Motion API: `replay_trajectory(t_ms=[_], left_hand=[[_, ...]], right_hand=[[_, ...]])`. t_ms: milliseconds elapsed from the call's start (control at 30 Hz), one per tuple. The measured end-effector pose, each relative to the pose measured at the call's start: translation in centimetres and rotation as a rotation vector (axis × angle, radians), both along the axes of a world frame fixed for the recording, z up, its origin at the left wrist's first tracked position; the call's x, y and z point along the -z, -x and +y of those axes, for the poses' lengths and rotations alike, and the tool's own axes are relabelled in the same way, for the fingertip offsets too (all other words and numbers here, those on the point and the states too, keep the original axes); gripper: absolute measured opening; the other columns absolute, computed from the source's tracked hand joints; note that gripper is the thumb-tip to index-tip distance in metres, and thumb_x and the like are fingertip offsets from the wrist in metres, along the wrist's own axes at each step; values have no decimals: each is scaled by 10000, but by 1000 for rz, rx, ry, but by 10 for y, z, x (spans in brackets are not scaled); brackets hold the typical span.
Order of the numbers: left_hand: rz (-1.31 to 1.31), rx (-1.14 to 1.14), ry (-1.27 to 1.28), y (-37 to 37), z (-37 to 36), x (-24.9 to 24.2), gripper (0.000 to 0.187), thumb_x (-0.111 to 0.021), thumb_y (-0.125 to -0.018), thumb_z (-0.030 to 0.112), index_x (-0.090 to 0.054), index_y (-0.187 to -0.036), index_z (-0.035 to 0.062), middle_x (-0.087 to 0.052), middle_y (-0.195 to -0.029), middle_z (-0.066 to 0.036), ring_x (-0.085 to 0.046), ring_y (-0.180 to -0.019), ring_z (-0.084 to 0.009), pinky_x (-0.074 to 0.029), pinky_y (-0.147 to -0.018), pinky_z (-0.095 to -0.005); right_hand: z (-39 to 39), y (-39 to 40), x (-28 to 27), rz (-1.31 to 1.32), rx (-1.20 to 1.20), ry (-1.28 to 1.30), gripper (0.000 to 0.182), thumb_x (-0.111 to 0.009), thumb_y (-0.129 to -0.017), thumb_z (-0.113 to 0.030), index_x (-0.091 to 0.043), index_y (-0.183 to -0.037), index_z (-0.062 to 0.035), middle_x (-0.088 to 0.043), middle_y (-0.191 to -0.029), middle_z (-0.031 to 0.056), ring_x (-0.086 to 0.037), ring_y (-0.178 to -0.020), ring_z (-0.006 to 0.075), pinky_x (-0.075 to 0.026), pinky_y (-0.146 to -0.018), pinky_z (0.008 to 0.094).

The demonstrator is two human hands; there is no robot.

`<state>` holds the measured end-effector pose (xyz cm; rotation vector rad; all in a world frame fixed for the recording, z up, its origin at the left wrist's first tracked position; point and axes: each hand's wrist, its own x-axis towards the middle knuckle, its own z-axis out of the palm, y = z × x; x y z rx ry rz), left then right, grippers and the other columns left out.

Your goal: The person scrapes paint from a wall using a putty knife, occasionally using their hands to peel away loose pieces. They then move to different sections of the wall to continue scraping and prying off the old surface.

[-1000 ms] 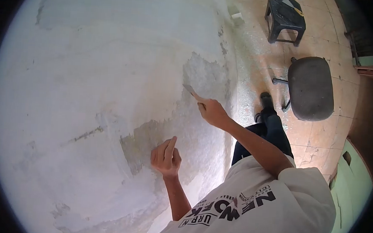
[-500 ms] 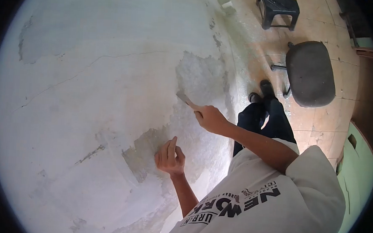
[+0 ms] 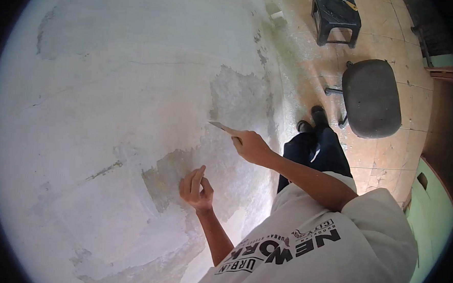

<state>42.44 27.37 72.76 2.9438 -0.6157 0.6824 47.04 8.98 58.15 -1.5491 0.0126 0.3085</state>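
A scraper (image 3: 221, 126) is gripped in the right hand (image 3: 250, 146), its blade laid against the wall (image 3: 110, 110) at the edge of a bare, stripped patch (image 3: 239, 98). The left hand (image 3: 195, 189) is loosely curled, holding nothing, with its fingertips (image 3: 200, 170) touching the wall beside a lower patch. "NEWORK" and "URBAN" are read upside down on the white shirt (image 3: 323, 249); smaller lettering cannot be made out.
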Motion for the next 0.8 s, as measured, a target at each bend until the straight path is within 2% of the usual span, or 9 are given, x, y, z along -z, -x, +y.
replay_trajectory(t_ms=[33, 167, 233, 333, 467, 567, 667, 800], left_hand=[[19, 3, 97, 2, 4, -1, 410, -599, -755, -155, -827, -993, 88, -746, -886, -58, -692, -724, -218, -521, -655, -359], [47, -35, 187, 14, 14, 3, 412, -595, -753, -167, -827, -1000, 67, -739, -887, -84, -695, -742, -240, -552, -663, -374], [10, -7, 73, 14, 11, 2, 407, -600, -761, -157, -830, -1009, 68, -740, -889, -75, -697, -754, -240, -553, -645, -370], [23, -31, 138, 11, 11, 3, 402, -599, -767, -154, -829, -1012, 68, -741, -894, -74, -693, -749, -243, -550, -651, -369], [23, -10, 79, 12, 10, 6, 403, -605, -765, -151, -828, -1016, 72, -741, -897, -76, -691, -747, -242, -549, -657, -366], [38, -43, 95, 17, 5, 5, 406, -615, -756, -152, -828, -1017, 76, -741, -898, -71, -690, -748, -239, -547, -662, -363], [54, -43, 149, 16, 7, 2, 410, -605, -754, -153, -825, -1013, 76, -738, -891, -69, -692, -749, -233, -548, -661, -363], [46, -33, 157, 17, 10, 10, 411, -589, -762, -155, -822, -1013, 73, -734, -887, -76, -692, -740, -236, -551, -658, -365]], right_hand=[[-1, 2, -2, -1, 0, 5, 483, -584, -1022, -121, -623, -1500, -171, -671, -793, 274, -655, -670, 435, -515, -648, 492], [9, -2, 16, 11, 14, 47, 485, -584, -1022, -119, -619, -1503, -170, -670, -789, 274, -658, -674, 432, -516, -656, 491], [8, 0, 20, -123, 96, 64, 496, -580, -1025, -114, -612, -1515, -188, -672, -784, 273, -655, -662, 431, -513, -659, 499], [-8, 3, -5, -18, -34, 37, 529, -560, -1034, -131, -564, -1558, -206, -705, -804, 242, -701, -716, 405, -552, -684, 514], [8, 8, 2, 18, -93, 105, 515, -556, -1043, -131, -566, -1554, -187, -708, -798, 237, -699, -699, 402, -557, -679, 513], [4, 12, 0, 7, -90, 77, 514, -564, -1043, -137, -564, -1555, -188, -711, -800, 240, -702, -705, 413, -566, -683, 517], [11, 14, 8, -75, 26, 44, 541, -569, -1039, -121, -544, -1572, -213, -673, -761, 261, -672, -672, 426, -524, -644, 504], [24, 14, 14, -19, -17, 119, 536, -572, -1041, -129, -542, -1571, -202, -695, -788, 253, -697, -706, 425, -549, -667, 511]])
